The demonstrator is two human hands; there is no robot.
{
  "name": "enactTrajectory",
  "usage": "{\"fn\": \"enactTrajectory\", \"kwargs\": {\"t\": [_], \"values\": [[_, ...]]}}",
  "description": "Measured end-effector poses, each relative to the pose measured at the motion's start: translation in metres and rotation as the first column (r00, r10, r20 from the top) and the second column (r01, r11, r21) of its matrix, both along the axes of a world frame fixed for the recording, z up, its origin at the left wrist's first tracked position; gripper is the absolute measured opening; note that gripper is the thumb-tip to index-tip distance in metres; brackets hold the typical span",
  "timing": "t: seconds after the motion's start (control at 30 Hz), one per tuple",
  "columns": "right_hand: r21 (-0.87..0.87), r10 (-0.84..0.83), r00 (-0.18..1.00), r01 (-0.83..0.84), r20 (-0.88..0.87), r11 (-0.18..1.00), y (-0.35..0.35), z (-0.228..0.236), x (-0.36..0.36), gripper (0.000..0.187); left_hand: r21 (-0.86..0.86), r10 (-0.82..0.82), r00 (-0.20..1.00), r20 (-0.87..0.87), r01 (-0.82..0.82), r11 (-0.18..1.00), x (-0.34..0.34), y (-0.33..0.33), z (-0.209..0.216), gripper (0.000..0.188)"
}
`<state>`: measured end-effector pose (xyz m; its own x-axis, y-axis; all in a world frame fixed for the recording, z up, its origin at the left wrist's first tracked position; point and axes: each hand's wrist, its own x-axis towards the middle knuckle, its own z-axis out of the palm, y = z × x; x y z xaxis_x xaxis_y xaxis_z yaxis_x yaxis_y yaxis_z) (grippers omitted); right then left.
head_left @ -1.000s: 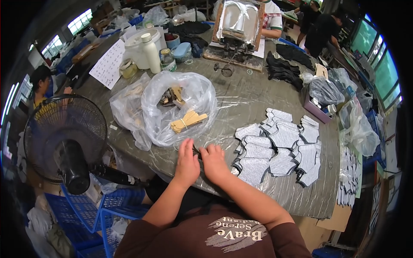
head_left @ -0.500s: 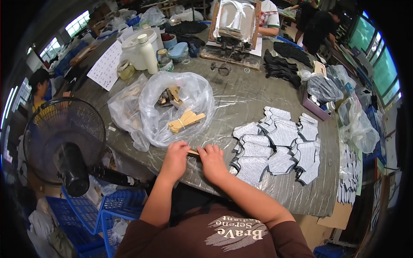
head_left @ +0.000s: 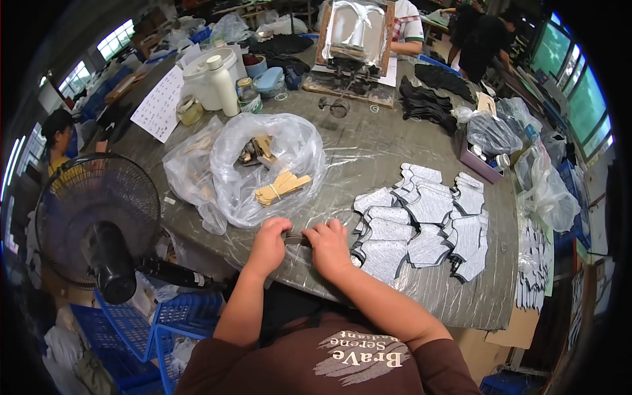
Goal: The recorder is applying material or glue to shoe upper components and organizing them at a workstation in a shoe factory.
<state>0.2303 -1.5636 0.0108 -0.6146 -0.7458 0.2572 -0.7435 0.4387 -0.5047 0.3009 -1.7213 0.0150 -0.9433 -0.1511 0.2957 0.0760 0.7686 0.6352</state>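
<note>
Near the table's front edge, my left hand (head_left: 268,246) and my right hand (head_left: 330,249) grip opposite ends of a short stack of thin brown strips (head_left: 297,239). My fingers cover both ends, so the exact kind of strip cannot be made out. Just beyond them, a bundle of pale flat wooden sticks (head_left: 283,188) lies on the front part of a clear plastic bag (head_left: 307,141), with a band around it. Darker wooden pieces (head_left: 258,151) are in the bag's opening. Right of my right hand lie overlapping stacks of grey, dark-edged cut pieces (head_left: 431,207).
A black fan (head_left: 99,220) and blue crates (head_left: 125,322) stand at the left. Bottles, jars and a white bucket (head_left: 204,76) are at the back left. A framed stand (head_left: 352,39) is at the far middle, black pieces (head_left: 428,105) and a purple box (head_left: 482,164) to the right. Other people are farther off.
The stack between my hands has turned: a pale wood-coloured edge showed before, and now brown strip edges face up. Both hands stay in nearly the same place.
</note>
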Motion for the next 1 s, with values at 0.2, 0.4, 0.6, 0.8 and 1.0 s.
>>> {"fn": "enactTrajectory", "kwargs": {"t": [0.2, 0.4, 0.6, 0.8, 1.0], "values": [[-0.150, -0.077, 0.996, 0.084, 0.051, 0.985, -0.009, -0.011, 0.009, 0.032, 0.281, 0.127, 0.985, -0.117, -0.090, 0.955, -0.003, 0.039, -0.011, 0.056], [-0.252, -0.070, 0.995, 0.087, 0.075, 0.964, -0.001, -0.002, 0.001, 0.032, 0.821, 0.229, 0.962, -0.145, -0.012, 0.571, -0.008, 0.044, -0.014, 0.043], [-0.560, -0.088, 0.994, 0.038, -0.063, 0.827, 0.007, 0.033, 0.016, 0.033, 0.995, 0.206, 0.977, -0.048, 0.028, 0.099, -0.018, 0.079, 0.010, 0.042], [-0.141, -0.142, 0.985, 0.128, -0.096, 0.982, 0.108, 0.040, 0.015, 0.043, 0.986, 0.023, 0.998, -0.050, 0.054, -0.158, -0.023, 0.081, 0.017, 0.032], [0.181, -0.166, 0.982, 0.147, 0.095, 0.973, 0.137, 0.015, 0.064, 0.058, 0.987, -0.351, 0.936, -0.029, -0.029, -0.161, -0.013, 0.105, 0.002, 0.036]]}}
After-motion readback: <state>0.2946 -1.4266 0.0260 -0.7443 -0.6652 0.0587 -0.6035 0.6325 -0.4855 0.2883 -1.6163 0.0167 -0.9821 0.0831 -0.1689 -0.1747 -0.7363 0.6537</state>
